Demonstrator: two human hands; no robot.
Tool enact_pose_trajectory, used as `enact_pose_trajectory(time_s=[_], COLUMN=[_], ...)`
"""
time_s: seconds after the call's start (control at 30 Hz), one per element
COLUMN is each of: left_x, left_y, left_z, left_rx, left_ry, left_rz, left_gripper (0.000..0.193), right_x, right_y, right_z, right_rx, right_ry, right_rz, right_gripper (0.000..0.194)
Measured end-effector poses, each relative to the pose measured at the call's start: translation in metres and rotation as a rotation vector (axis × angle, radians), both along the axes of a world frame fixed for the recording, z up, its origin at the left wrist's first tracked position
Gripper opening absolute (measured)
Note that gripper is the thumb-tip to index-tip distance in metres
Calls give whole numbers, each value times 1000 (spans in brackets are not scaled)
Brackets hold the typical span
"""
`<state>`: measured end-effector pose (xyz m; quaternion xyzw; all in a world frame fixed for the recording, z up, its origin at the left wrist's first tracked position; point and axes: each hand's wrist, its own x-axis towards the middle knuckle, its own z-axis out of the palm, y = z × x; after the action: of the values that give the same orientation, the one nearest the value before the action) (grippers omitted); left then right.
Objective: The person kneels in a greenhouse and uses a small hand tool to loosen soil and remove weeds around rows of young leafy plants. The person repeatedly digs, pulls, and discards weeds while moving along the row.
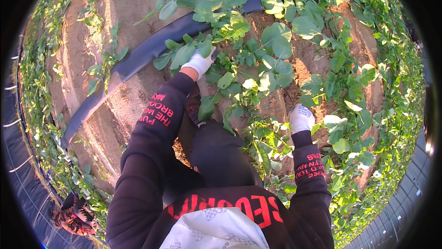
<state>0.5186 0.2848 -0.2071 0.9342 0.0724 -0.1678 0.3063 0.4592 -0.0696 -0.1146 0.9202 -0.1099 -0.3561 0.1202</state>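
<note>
My left hand (200, 63), in a white work glove with blue on its fingers, reaches in among leafy green plants. Broad leaves (184, 54) lie over its knuckles and hide part of the fingers, so its grip cannot be made out. Farther right, my right hand (301, 117) wears a matching glove with blue print on the back. It is low over the bare soil, between leafy plants (312, 88) ahead and more foliage (267, 142) beside the wrist. The fingertips point away from me and are mostly hidden.
A wide, flat black hose (138, 61) curves across the sandy soil (121, 111) ahead. Green rows line both sides. Black ground sheeting (20, 176) borders the left edge and dark sheeting (397, 211) the right. At lower left, a person (76, 216) in patterned clothing is partly visible.
</note>
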Motion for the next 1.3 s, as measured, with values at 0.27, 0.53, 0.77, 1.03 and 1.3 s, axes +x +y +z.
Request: enact_pose_trajectory(time_s=[0.27, 0.53, 0.77, 1.03, 1.3], left_x=[24, 17, 24, 1, 7], left_y=[-25, -32, -20, 27, 20], left_z=[-7, -11, -16, 2, -2], left_rx=[34, 18, -53, -34, 7], left_ry=[81, -73, 79, -153, -303], left_rz=[-33, -36, -167, -197, -112], left_gripper=[52, 52, 51, 38, 40], right_x=[-2, -5, -2, 0, 1], right_y=[-7, -13, -9, 1, 2], right_z=[-12, -21, -15, 0, -10], right_rx=[-38, -35, -29, -43, -42], right_ry=[-19, -37, -27, -1, -18], right_rz=[-2, 23, 6, 5, 32], right_gripper=[30, 32, 31, 19, 19])
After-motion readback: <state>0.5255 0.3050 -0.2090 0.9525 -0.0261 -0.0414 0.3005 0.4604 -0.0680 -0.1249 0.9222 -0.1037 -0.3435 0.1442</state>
